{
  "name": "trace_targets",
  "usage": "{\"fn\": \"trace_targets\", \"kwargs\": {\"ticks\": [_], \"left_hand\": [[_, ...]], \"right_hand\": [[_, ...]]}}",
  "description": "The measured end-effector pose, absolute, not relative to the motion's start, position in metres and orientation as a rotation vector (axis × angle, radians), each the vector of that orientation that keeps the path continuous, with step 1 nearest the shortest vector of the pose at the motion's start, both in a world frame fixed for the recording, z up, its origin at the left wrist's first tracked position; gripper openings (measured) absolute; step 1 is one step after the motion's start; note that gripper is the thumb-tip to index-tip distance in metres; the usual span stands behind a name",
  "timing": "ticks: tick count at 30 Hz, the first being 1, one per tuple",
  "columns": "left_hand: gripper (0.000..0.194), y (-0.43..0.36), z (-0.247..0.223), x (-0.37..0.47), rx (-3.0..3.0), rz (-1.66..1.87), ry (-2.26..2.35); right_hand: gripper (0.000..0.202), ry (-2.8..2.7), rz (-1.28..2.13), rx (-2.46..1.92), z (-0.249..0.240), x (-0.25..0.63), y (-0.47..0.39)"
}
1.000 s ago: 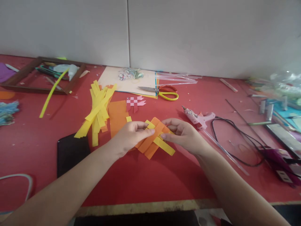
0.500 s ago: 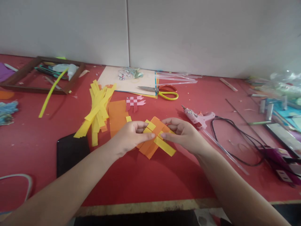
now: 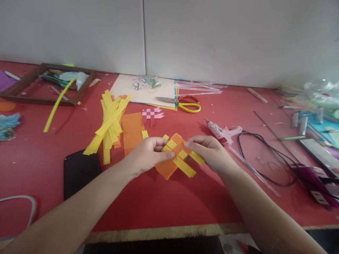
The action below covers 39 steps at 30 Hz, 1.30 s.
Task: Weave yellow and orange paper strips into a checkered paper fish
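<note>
Between my hands is a woven piece of orange and yellow paper strips [image 3: 167, 168], held just above the red table with yellow ends sticking out toward the lower right. My left hand [image 3: 148, 155] pinches its left side, thumb on top and fingers beneath. My right hand [image 3: 209, 151] grips the upper right edge, its thumb pressed on the orange paper. Behind my left hand lies an orange paper sheet [image 3: 131, 130]. A small pink and red woven paper fish [image 3: 150, 114] rests beyond it. A pile of yellow paper strips [image 3: 109, 121] lies to the left.
Scissors [image 3: 182, 102] lie behind, partly on a pale sheet [image 3: 122, 88]. A pink glue gun [image 3: 224, 133] with a black cord sits right, near a clear glue stick [image 3: 254, 171]. At left are a black phone-like slab [image 3: 79, 173] and a brown frame [image 3: 23, 80].
My right thumb has shifted up along the woven paper's edge, and the piece has turned slightly. More of the yellow strip ends on the right now shows. My left hand keeps its pinch.
</note>
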State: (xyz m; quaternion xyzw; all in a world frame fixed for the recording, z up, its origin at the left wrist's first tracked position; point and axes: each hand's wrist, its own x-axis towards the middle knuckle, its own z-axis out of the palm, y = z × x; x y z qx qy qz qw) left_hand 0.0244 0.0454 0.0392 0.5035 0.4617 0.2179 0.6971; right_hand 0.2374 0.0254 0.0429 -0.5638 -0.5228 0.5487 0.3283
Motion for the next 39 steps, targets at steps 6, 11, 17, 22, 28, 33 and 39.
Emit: {"fn": "trace_targets", "kwargs": {"ticks": [6,11,17,22,28,33,39], "left_hand": [[0.045,0.046,0.035,0.024,1.153,0.473,1.100],[0.032,0.043,0.033,0.025,1.143,0.468,0.976],[0.025,0.043,0.032,0.025,1.095,0.514,0.865],[0.030,0.044,0.039,0.023,0.867,0.607,0.623],[0.034,0.047,0.042,0.023,0.787,0.603,0.595],[0.037,0.047,0.039,0.023,0.787,0.603,0.585],[0.033,0.047,0.033,0.024,0.856,0.618,0.582]], "right_hand": [[0.028,-1.329,1.376,-1.484,0.037,0.238,0.025],[0.028,-1.385,1.250,-1.450,0.036,0.243,0.038],[0.015,-2.136,0.378,-1.431,0.037,0.230,0.089],[0.030,-2.624,0.230,-1.176,0.044,0.191,0.137],[0.057,-2.804,0.293,-1.310,0.050,0.156,0.159],[0.044,-2.513,0.485,-1.386,0.039,0.154,0.162],[0.026,-1.767,0.804,-1.397,0.016,0.173,0.160]]}}
